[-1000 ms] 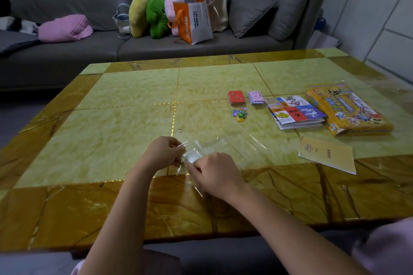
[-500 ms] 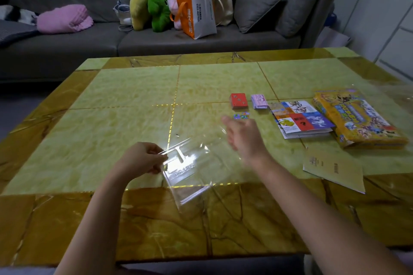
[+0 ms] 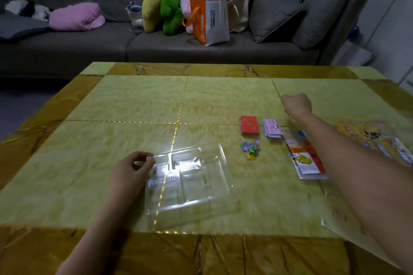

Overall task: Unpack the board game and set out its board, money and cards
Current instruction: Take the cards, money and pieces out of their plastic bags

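Now the left hand (image 3: 131,169) pinches the far left corner of a clear plastic tray (image 3: 190,183), on or just above the yellow table (image 3: 111,118), whose top shows through the tray's moulded compartments. Right of the tray lies a small heap of coloured tokens (image 3: 250,149), beyond them a red card deck (image 3: 249,125) and a purple money stack (image 3: 272,128) side by side, then the folded board (image 3: 305,156) — and farthest right the game box (image 3: 377,140), blurred, its contents hidden. Well right of the tray, past the money, the right hand (image 3: 296,102) hovers with fingers curled — whether it holds anything cannot be told.
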